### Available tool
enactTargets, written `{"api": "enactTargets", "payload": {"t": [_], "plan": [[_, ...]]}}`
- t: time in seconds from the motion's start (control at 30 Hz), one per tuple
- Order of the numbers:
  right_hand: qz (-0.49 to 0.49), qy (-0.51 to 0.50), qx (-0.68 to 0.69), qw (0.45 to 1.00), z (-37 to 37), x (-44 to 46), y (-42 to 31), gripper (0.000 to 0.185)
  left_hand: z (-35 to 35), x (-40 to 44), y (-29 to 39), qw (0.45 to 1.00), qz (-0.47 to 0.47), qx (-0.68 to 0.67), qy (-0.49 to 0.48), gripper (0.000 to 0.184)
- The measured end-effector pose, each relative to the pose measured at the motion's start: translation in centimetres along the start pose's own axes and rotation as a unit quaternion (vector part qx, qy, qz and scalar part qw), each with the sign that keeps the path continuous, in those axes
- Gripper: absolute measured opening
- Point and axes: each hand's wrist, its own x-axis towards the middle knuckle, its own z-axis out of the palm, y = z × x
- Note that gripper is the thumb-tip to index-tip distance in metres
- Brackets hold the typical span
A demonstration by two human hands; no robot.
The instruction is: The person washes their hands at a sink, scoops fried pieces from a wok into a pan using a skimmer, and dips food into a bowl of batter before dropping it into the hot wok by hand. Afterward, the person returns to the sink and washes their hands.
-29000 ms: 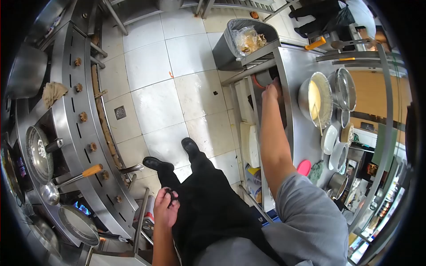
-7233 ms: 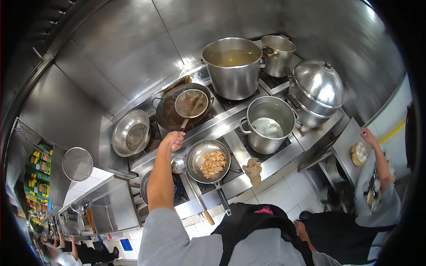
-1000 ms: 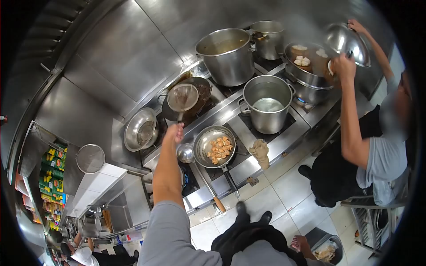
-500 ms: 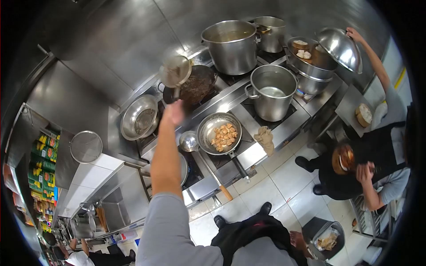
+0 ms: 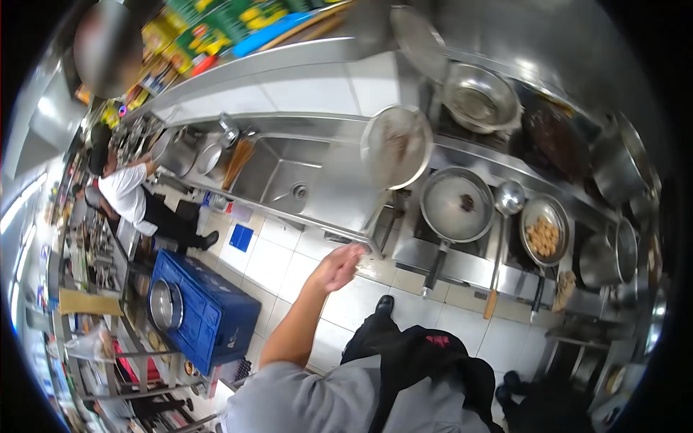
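Note:
My left hand point(image 5: 338, 268) is closed around the handle of a round mesh strainer point(image 5: 395, 148), with a dark smear of food in its mesh. The strainer hangs over the steel counter between the sink point(image 5: 278, 173) and the stove. Just right of it, a frying pan point(image 5: 444, 227) holds a small dark lump. Farther along lie a long-handled ladle point(image 5: 510, 196) and a pan of browned pieces point(image 5: 543, 237). My right hand is out of view.
Behind the burners stand a wide steel bowl point(image 5: 480, 101), a dark wok point(image 5: 552, 141) and tall pots point(image 5: 608, 252). A blue bin point(image 5: 231, 317) stands on the floor at left. A co-worker in white point(image 5: 123, 191) is by the far counter.
My view has swung left. My left hand has carried the strainer from above the dark wok to the counter beside the sink. My right hand, low at right before, has left view.

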Motion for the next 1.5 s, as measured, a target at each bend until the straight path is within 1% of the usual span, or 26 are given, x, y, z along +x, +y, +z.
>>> {"api": "enactTargets", "payload": {"t": [0.07, 0.13, 0.2, 0.23, 0.27, 0.33, 0.47, 0.57, 0.6, 0.73, 0.83, 0.87, 0.9, 0.93, 0.97, 1.0, 1.03, 1.1, 1.13, 1.17, 1.2, 1.23, 1.33, 1.43, 1.47, 1.5], "plan": [[-0.013, 0.006, -0.033, 0.999, 2.1, -0.8, -2.3, 0.035, -4.1, -6.3, 2.7, 0.995, 0.058, -0.001, 0.075, 0.026], [-0.024, 0.014, -0.064, 0.998, 4.0, -1.5, -4.4, 0.037, -8.4, -8.6, 6.2, 0.967, 0.133, 0.093, 0.194, 0.04], [-0.033, 0.023, -0.089, 0.995, 5.7, -2.4, -5.9, 0.039, -13.4, -8.3, 9.9, 0.878, 0.197, 0.229, 0.371, 0.045], [-0.036, 0.027, -0.098, 0.994, 6.6, -2.9, -6.4, 0.04, -17.4, -7.1, 11.6, 0.728, 0.225, 0.459, 0.457, 0.047], [-0.042, 0.032, -0.11, 0.993, 7.4, -3.4, -7.0, 0.041, -22.3, -5.1, 13.1, 0.533, 0.311, 0.608, 0.5, 0.048], [-0.048, 0.039, -0.13, 0.99, 8.7, -4.2, -7.8, 0.043, -20.2, -3.1, 18.1, 0.551, 0.124, 0.598, 0.568, 0.056], [-0.05, 0.067, -0.15, 0.985, 10.0, -5.9, -8.3, 0.045, -28.3, 4.4, 19.7, 0.517, 0.028, 0.639, 0.568, 0.053], [-0.042, 0.097, -0.147, 0.983, 10.4, -7.5, -8.6, 0.041, -32.0, 8.4, 18.6, 0.41, -0.064, 0.743, 0.525, 0.043], [-0.04, 0.096, -0.144, 0.984, 10.8, -7.8, -8.4, 0.039, -31.1, 8.3, 19.2, 0.415, -0.028, 0.733, 0.537, 0.044], [-0.043, 0.08, -0.135, 0.987, 12.3, -8.9, -7.4, 0.031, -27.9, 6.2, 21.5, 0.444, -0.024, 0.699, 0.56, 0.043], [-0.052, 0.063, -0.128, 0.988, 12.8, -9.9, -6.0, 0.027, -33.7, 6.9, 18.9, 0.416, -0.052, 0.743, 0.522, 0.041], [-0.056, 0.057, -0.121, 0.989, 12.8, -10.0, -5.4, 0.025, -35.8, 6.6, 19.3, 0.435, -0.061, 0.72, 0.537, 0.039], [-0.062, 0.05, -0.11, 0.991, 12.9, -10.5, -4.6, 0.024, -39.0, 6.2, 19.7, 0.454, -0.064, 0.726, 0.513, 0.035], [-0.068, 0.039, -0.088, 0.993, 13.0, -10.7, -3.8, 0.023, -41.8, 4.7, 20.0, 0.386, -0.079, 0.84, 0.373, 0.036], [-0.071, 0.031, -0.056, 0.995, 13.2, -11.2, -2.6, 0.022, -39.1, 1.8, 18.2, 0.608, 0.177, 0.604, 0.483, 0.043], [-0.045, 0.012, 0.007, 0.999, 12.6, -9.8, -1.5, 0.019, -37.2, -0.2, 18.0, 0.717, 0.241, 0.46, 0.466, 0.044], [-0.016, -0.004, 0.069, 0.997, 11.9, -8.4, -0.5, 0.017, -34.9, -2.6, 17.3, 0.824, 0.209, 0.319, 0.419, 0.044], [-0.039, 0.082, 0.117, 0.989, 13.8, -10.4, 0.7, 0.016, -30.5, -7.1, 14.7, 0.933, 0.121, 0.094, 0.326, 0.048], [-0.023, 0.079, 0.141, 0.987, 13.9, -9.6, 3.0, 0.016, -25.0, -10.0, 12.6, 0.959, 0.104, 0.133, 0.228, 0.049], [-0.007, 0.072, 0.158, 0.985, 13.4, -8.1, 4.7, 0.017, -23.2, -11.2, 11.0, 0.983, 0.049, 0.046, 0.168, 0.054], [0.028, 0.011, 0.173, 0.984, 11.4, -2.4, 9.3, 0.016, -22.8, -10.9, 7.9, 0.979, 0.015, -0.034, 0.2, 0.054], [0.03, 0.008, 0.198, 0.98, 12.6, -2.4, 11.0, 0.016, -20.6, -9.9, 7.1, 0.996, -0.071, -0.009, 0.051, 0.06], [0.039, 0.036, 0.196, 0.979, 15.9, -5.9, 13.1, 0.015, -10.6, -0.2, 3.9, 0.975, -0.195, -0.049, -0.099, 0.056], [0.046, 0.021, 0.241, 0.969, 17.7, -2.0, 17.0, 0.019, 2.0, 13.1, 2.2, 0.973, -0.147, -0.009, -0.18, 0.041], [-0.032, 0.04, 0.249, 0.967, 18.8, -1.7, 18.1, 0.019, 5.7, 18.1, 1.8, 0.975, -0.113, -0.008, -0.19, 0.039], [-0.105, 0.07, 0.263, 0.957, 19.2, -1.9, 19.2, 0.02, 12.2, 20.4, 3.1, 0.976, -0.165, -0.096, -0.105, 0.036]]}}
